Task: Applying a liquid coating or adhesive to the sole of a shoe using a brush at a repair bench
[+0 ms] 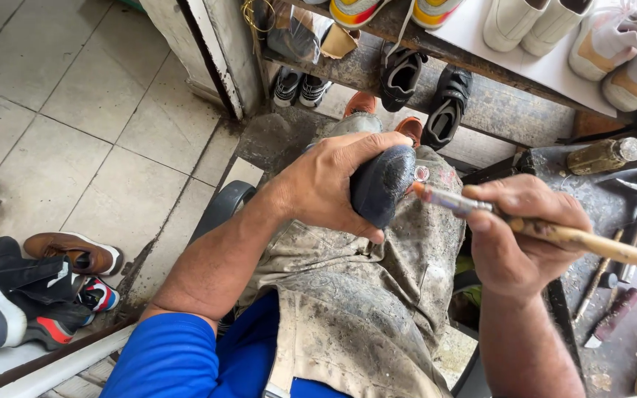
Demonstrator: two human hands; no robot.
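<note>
Holding a dark shoe against the lap, the left hand has its grip closed around the rounded end, thumb along the top and fingers wrapped beneath. The shoe sits at mid-frame, over a stained apron that covers the knees. From the right hand, the shoe lies toward 9 o'clock, close by. That hand's grip is closed on a long brush, whose wooden handle runs out toward 3 o'clock and whose tip points toward 9 o'clock, just beside or touching the shoe's scuffed face; I cannot tell which. The brush's long axis is nearly level, tilted slightly up at the tip end.

Open room lies at 8 to 10 o'clock, over the tiled floor. At 3 to 5 o'clock the bench crowds in, carrying small tools and a bottle at 2 o'clock. Shelved shoes hang at 12 o'clock, and more shoes rest at 8 o'clock.
</note>
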